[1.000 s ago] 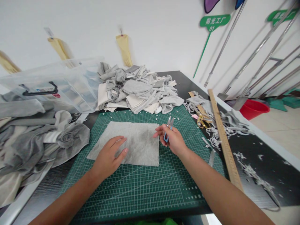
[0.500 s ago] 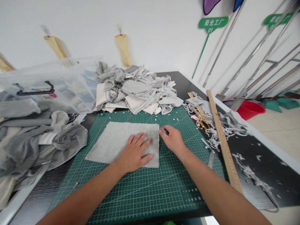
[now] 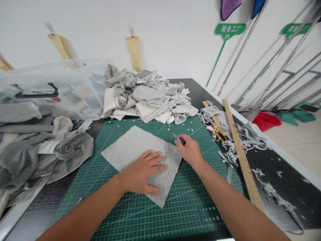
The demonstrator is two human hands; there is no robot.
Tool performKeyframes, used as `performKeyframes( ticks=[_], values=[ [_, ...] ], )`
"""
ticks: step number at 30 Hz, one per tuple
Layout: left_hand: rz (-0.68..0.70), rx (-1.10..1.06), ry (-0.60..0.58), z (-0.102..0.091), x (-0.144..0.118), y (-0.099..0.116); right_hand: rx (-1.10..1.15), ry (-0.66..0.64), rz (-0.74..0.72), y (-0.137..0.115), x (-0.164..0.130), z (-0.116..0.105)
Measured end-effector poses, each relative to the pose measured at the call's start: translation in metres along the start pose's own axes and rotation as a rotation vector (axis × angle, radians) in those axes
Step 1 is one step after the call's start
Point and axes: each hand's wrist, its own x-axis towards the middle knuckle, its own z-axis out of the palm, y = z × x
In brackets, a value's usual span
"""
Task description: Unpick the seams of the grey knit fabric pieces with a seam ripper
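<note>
A grey rectangular cloth piece (image 3: 130, 147) lies turned at an angle on the green cutting mat (image 3: 175, 207). My left hand (image 3: 142, 172) presses flat on the cloth's near right part, fingers spread. My right hand (image 3: 191, 150) rests at the cloth's right edge and grips small blue thread snips (image 3: 178, 138), whose blades point up and left past the cloth's far corner.
A heap of grey and cream cloth pieces (image 3: 147, 95) lies behind the mat. A clear plastic bin (image 3: 55, 88) and bunched grey fabric (image 3: 37, 147) are at the left. At the right lie a wooden ruler (image 3: 240, 150), gold scissors (image 3: 218, 131) and fabric scraps (image 3: 250, 140). A red bucket (image 3: 267, 121) stands on the floor.
The cloth has been turned clockwise under my left hand, which slid from its left part to its right. My right hand lowered the snips to the cloth's edge.
</note>
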Motion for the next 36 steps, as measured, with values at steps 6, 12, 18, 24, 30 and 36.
performKeyframes(
  ticks=[6, 12, 18, 24, 30, 36],
  values=[
    [-0.01, -0.097, 0.098, 0.004, -0.001, -0.005, 0.017, -0.018, 0.011, 0.005, 0.004, 0.004],
    [-0.041, -0.075, 0.13, 0.007, 0.0, -0.003, 0.006, -0.03, -0.005, 0.003, 0.002, 0.004],
    [-0.04, -0.066, 0.129, 0.007, 0.0, -0.002, -0.098, -0.104, -0.048, 0.0, -0.002, 0.002],
    [-0.038, -0.081, 0.148, 0.007, 0.001, -0.002, -0.059, -0.165, -0.047, -0.002, -0.001, 0.0],
    [-0.054, -0.067, 0.129, 0.008, 0.001, -0.002, 0.277, -0.272, 0.116, -0.006, 0.003, -0.007],
    [-0.048, -0.078, 0.139, 0.006, 0.001, -0.001, 0.134, -0.181, 0.045, -0.01, -0.001, -0.005]
  ],
)
